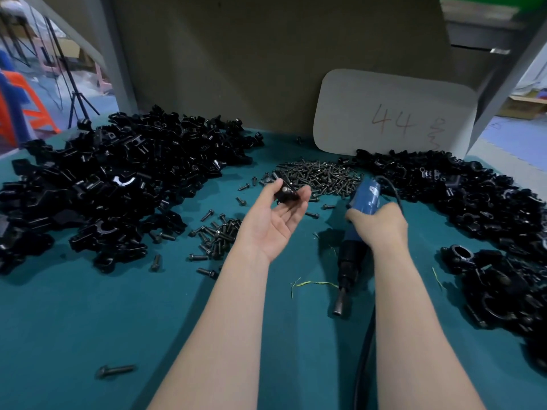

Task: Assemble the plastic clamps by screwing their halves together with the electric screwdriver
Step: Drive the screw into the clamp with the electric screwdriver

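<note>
Forearms, two, bare, enter from the near edge over a teal table cover.

Head view:

- Left hand: palm up, thumb and fingertips pinching a small black clamp piece, held above the cover; the other fingers lie loosely extended. A pale screw head shows on the piece.
- Right hand: just beside the left hand, wrapped round the blue body of the electric screwdriver. The tool's black nose points back toward the wearer, below the wrist; its tip is low over the cover, and contact cannot be told.
- Cable: black, running under the right forearm.
- Screw heap: dark, directly beyond both hands.
- Smaller screw cluster: just left of the left wrist, with loose strays around it.
- Single screw: well to the left of the left forearm.
- Large pile of black clamp halves: left of the left hand.
- Second black clamp pile: right of the right hand, crowding the cover's right side.
- Yellow-green thread: between the forearms, beside the tool's nose.
- White card: marked "44", leaning upright beyond the right hand.
</note>
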The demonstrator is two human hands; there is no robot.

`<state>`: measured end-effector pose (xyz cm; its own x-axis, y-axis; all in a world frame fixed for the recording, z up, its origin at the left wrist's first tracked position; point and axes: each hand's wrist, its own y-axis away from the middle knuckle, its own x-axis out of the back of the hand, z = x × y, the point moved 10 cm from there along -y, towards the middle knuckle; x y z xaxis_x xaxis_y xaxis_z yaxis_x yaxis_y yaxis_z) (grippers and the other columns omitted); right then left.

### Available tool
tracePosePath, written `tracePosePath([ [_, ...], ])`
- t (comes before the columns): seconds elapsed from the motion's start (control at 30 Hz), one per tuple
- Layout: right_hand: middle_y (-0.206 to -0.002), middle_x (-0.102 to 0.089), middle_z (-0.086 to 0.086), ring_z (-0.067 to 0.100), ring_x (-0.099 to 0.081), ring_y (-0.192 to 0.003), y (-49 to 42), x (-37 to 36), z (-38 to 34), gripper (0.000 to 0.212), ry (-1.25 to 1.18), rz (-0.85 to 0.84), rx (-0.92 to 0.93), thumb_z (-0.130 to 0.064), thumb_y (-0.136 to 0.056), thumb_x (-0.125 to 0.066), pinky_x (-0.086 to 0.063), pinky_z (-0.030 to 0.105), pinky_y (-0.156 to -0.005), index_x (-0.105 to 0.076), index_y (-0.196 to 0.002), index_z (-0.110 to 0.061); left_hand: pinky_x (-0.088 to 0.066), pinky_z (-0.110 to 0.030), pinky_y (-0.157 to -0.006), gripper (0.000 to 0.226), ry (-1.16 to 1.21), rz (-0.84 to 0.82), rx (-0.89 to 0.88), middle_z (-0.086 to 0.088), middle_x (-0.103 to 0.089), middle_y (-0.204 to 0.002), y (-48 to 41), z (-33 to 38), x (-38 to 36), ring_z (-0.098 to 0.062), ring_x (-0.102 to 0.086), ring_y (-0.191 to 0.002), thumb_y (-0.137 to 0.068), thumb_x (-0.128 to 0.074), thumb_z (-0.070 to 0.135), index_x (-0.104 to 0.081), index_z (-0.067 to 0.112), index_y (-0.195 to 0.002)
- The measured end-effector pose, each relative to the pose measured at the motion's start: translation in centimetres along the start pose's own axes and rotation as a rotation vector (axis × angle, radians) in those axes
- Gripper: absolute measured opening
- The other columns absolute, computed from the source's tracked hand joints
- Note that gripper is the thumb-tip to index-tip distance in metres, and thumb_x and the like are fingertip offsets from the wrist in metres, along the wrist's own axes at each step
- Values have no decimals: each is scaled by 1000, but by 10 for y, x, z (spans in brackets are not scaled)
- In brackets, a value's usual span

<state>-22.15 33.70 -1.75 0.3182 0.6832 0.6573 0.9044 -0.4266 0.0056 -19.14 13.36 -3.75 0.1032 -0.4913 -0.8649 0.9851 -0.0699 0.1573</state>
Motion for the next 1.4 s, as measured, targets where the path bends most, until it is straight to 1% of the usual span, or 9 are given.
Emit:
tracePosePath([
  [0.1, -69, -52, -2, 22, -50, -67, 0, 14, -11, 33, -167, 56, 77, -33, -77, -69, -32, 27, -49, -57, -94, -8, -60, -23, -71, 17, 11, -36, 0, -23, -71, -100, 2, 1, -4, -23, -73, -83, -96, -56, 20, -54, 4, -92],
  [0.33, -77, -63, 2, 14, -61, -67, 11, 6, -19, 12, -1032, -140, -37, -16, -81, -70, -53, 24, -63, -59, -83, -10, -59, -24, -75, 13, 97, 7, -28, -25, -69, -98, 0, 6, 1, -25, -70, -86, -96, -56, 14, -56, 2, -90],
  [0.43, -94, -66, 10, 19, -69, -77, 13, 2, -16, 17, -1350, -187, -189, -11, -83, -70, -58, 29, -66, -56, -92, -9, -58, -26, -80, 13, -84, 104, -129, -21, -70, -99, -4, 13, 11, -18, -72, -78, -93, -61, 15, -57, 3, -97],
  [0.53, -103, -60, 15, 28, -69, -85, 11, 3, -15, 18, -1503, -199, -254, -10, -88, -64, -59, 38, -69, -51, -100, -7, -56, -29, -85, 5, -518, 295, -349, -8, -68, -92, 0, 35, 23, -17, -68, -79, -93, -64, 17, -62, 13, -91],
  [0.67, -109, -53, 13, 27, -62, -91, 11, -1, -19, 26, -1632, -204, -276, -19, -93, -60, -55, 43, -75, -47, -113, -9, -50, -33, -75, 23, -1179, 559, -493, -1, -68, -93, 12, 54, 28, -23, -62, -86, -90, -64, 35, -65, 16, -102],
  [0.8, -114, -59, 5, 21, -64, -95, 14, 1, -13, 47, -1697, -44, -284, -42, -86, -68, -55, 40, -87, -50, -121, -15, -34, -25, -55, 19, -1463, 628, -557, 11, -52, -67, 19, 57, 15, -13, -50, -63, -88, -63, 38, -60, 20, -87],
  [0.97, -103, -58, 0, 16, -65, -79, 15, 9, 0, 24, -1731, 133, -286, -36, -88, -67, -57, 28, -73, -49, -90, -20, -30, -25, -50, 19, -1546, 624, -569, 12, -47, -62, 19, 54, 11, -9, -45, -55, -87, -63, 37, -61, 18, -84],
  [1.1, -98, -57, 0, 17, -63, -78, 15, 11, 0, 24, -1707, 180, -266, -34, -89, -66, -55, 26, -66, -46, -88, -20, -36, -27, -56, 23, -1604, 612, -566, 3, -54, -66, 18, 51, 8, -22, -53, -63, -86, -61, 38, -63, 15, -87],
  [1.4, -95, -56, -1, 12, -62, -73, 17, 12, 3, 25, -1668, 220, -258, -35, -90, -65, -55, 23, -61, -44, -89, -22, -37, -27, -58, 24, -1666, 619, -565, 2, -53, -68, 17, 51, 7, -23, -52, -63, -87, -61, 38, -64, 15, -93],
])
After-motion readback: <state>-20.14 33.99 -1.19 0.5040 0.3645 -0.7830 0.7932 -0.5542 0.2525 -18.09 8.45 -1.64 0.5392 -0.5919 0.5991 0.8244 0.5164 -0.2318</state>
